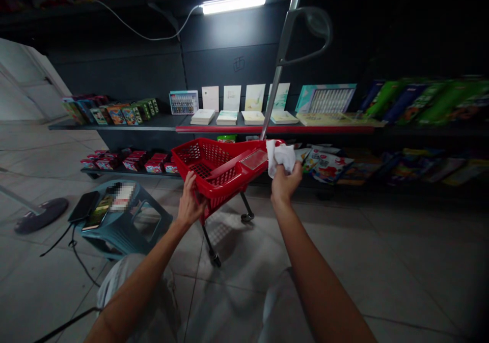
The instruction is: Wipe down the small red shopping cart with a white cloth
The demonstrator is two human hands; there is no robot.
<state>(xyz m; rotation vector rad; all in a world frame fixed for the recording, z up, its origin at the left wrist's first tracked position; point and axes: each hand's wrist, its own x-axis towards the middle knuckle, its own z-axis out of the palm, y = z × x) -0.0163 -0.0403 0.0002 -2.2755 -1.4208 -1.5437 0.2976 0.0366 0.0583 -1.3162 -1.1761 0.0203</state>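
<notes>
A red plastic shopping cart (223, 194) with perforated basket walls stands on casters in front of me. My left hand (190, 202) is closed on the near left corner of its basket, thumb and fingers at the rim and wall. In my right hand (286, 181) is a bunched white cloth (281, 155), gripped between thumb and fingers. The cloth is at the right end of the basket rim, and I cannot tell whether it presses on the plastic. Red plastic bars cross the basket's right part.
A grey-blue stool (147, 216) on the left bears a phone (97, 213) and a black device with cables. Behind the cart, a dark shelf holds notebooks (254, 117), boxes and snack bags (328, 165). A metal pole (272, 96) rises behind the basket. A round stand base (42, 215) lies far left.
</notes>
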